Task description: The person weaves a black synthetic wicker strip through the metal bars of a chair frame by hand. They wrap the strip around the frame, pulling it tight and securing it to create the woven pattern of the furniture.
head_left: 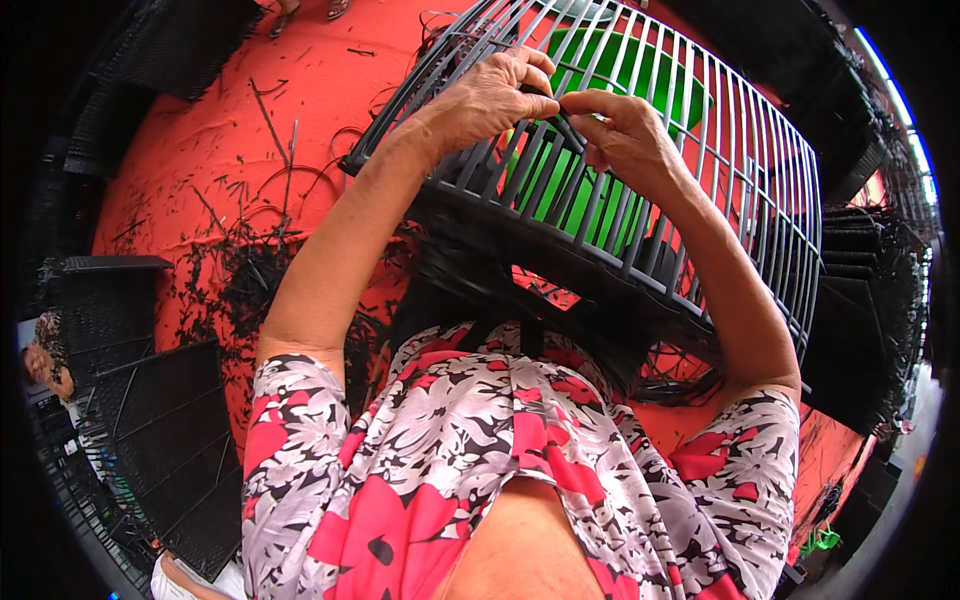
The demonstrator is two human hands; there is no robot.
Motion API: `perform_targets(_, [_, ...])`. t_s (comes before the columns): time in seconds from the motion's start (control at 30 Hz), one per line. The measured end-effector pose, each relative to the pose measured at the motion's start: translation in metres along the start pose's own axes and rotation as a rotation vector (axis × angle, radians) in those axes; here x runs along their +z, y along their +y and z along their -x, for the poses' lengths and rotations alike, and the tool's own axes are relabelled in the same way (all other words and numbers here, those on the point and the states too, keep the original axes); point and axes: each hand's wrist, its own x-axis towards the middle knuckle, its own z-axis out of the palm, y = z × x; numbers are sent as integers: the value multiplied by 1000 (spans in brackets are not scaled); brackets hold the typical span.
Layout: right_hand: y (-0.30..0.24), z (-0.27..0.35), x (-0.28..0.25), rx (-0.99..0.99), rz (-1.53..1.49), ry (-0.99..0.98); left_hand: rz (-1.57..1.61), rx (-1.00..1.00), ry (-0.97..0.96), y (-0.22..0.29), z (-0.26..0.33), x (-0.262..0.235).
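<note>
Right under our chin there's the flowered blouse (480,450) in red, grey and black, and past it both our forearms reach up to a curved grey frame of metal bars (740,190) tilted in front of us. Our left hand (495,95) is curled shut over the bars near the top edge, fingers pinching a thin dark strip (562,125), and our right hand (620,130) is closed on the same strip from the other side, so the two hands are touching, both gripping tight. The lower part of the frame already looks wrapped in dark weave (520,250), loose ends hanging down. Behind the bars a bright green thing (600,70) shows through; can't tell what it is. Further out, the red floor (200,150) is littered with black offcuts (240,270), and dark woven panels (160,440) lie stacked off to our left.
</note>
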Motion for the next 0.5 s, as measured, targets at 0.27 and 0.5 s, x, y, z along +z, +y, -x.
perform_targets(0.27, [-1,-8,-4,76,-133,-158,-177,85,27,-3,-2,-4])
perform_targets(0.5, [17,-1,13,-96,-42,98,-322,165,138,-14,5,-3])
